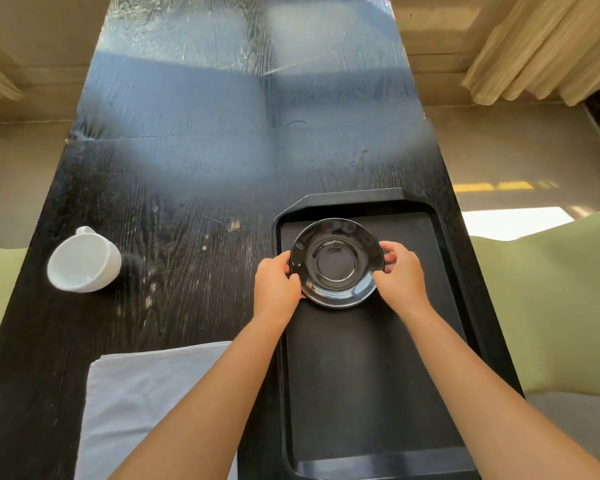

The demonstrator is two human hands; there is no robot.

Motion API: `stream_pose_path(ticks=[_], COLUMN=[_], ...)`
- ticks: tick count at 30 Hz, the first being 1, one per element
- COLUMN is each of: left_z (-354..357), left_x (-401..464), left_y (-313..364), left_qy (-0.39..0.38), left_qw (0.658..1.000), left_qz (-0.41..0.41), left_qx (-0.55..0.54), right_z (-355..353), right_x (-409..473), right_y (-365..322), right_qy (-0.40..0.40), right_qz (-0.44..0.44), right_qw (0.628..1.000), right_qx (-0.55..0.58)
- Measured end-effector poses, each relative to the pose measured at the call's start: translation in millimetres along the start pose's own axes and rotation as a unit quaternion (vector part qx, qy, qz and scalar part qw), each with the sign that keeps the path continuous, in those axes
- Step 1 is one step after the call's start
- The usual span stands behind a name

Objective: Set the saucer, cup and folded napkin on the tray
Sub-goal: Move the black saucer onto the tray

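Note:
A glossy black saucer (pixel 336 263) is over the far end of the black tray (pixel 368 393). My left hand (pixel 276 289) grips its left rim and my right hand (pixel 400 271) grips its right rim. I cannot tell whether the saucer touches the tray floor. A white cup (pixel 84 261) stands on the dark wooden table at the far left, its handle pointing away from me. A white folded napkin (pixel 146 410) lies on the table at the near left, beside the tray and partly under my left forearm.
The dark wooden table (pixel 187 202) runs away from me, narrow, with edges close on both sides. Pale green cushions (pixel 548 306) flank it left and right. Curtains (pixel 548 50) hang at the far right.

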State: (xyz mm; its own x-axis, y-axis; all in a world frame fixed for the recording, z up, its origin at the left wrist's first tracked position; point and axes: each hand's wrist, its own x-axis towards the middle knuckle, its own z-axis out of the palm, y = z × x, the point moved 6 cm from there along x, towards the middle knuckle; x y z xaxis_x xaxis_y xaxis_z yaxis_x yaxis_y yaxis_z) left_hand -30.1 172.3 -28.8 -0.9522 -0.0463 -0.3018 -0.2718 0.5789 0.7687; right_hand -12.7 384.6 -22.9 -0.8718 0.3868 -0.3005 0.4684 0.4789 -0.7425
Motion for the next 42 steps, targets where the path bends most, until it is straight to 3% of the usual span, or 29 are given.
stream_pose_path(ticks=[12, 16, 19, 22, 27, 30, 42], left_z=[-2, -6, -13, -28, -76, -118, -278], left_x=[-1, 1, 0, -12, -44, -58, -60], left_y=[-2, 6, 18, 34, 36, 4, -106], left_qy=[0.003, -0.017, -0.045, -0.037, 0.047, 0.077, 0.172], left_qw=[1.0, 0.995, 0.982, 0.958, 0.902, 0.899, 0.899], left_qz=[-0.019, 0.013, 0.03, 0.082, 0.22, 0.19, 0.074], left_qx=[0.016, 0.097, 0.182, 0.272, 0.369, 0.387, 0.396], right_z=[8, 5, -3, -1, 46, 84, 225], right_x=[2, 0, -5, -22, -73, -100, -146], right_y=[2, -4, -18, -52, -120, -142, -221], right_qy=[-0.031, -0.059, -0.066, -0.055, -0.055, -0.069, -0.13], right_qz=[-0.003, -0.011, -0.017, -0.082, -0.274, -0.337, -0.392], right_qw=[0.999, 0.994, 0.976, 0.94, 0.892, 0.867, 0.843], right_qx=[-0.035, -0.089, -0.209, -0.326, -0.356, -0.361, -0.346])
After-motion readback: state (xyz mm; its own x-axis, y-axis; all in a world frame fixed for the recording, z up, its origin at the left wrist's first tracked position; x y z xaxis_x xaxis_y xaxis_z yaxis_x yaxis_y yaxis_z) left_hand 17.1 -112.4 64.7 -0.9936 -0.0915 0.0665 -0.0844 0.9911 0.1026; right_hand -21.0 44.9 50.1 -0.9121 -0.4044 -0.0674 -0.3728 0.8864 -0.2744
